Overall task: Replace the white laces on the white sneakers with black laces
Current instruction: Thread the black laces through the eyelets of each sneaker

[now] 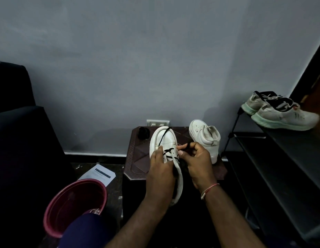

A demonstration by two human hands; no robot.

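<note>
A white sneaker (162, 138) lies toe-away over the front of a small brown table (137, 158), with a black lace (169, 152) crossed through its lower eyelets and one end trailing over the toe. My left hand (160, 167) grips the sneaker's left side at the eyelets. My right hand (196, 160) pinches the black lace's other end by the right eyelets. The second white sneaker (205, 138) stands upright behind, heel toward me, without visible laces. A bundled black lace (143, 133) sits at the table's back left.
A pink bucket (75, 206) stands on the floor at lower left beside a printed paper (100, 173). A black rack (281, 158) on the right carries a grey pair of sneakers (279, 111). A dark chair (16, 122) fills the left. A wall socket (157, 122) is behind.
</note>
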